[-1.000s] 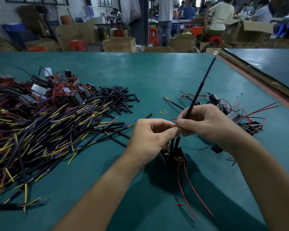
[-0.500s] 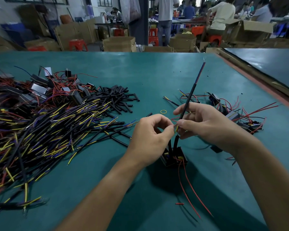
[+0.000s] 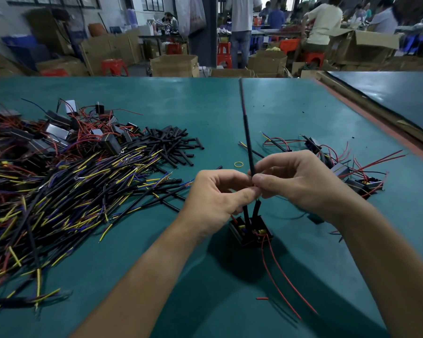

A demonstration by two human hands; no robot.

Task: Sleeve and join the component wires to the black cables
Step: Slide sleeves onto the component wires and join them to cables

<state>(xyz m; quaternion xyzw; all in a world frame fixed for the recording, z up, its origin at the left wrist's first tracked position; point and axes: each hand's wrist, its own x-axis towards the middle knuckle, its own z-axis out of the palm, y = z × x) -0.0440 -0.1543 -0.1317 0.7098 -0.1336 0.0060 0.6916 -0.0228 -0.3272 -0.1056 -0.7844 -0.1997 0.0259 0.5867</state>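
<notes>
Left hand [image 3: 217, 198] and right hand [image 3: 298, 181] pinch black cable [image 3: 247, 132].

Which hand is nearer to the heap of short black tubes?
Left. The left hand is right of the heap of tubes, closer to the person; the right hand is farther right, past the upright black cable.

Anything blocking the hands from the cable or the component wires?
Nothing visible. The right hand pinches the cable, and the left hand pinches a wire rising from the component, right beside it.
</notes>
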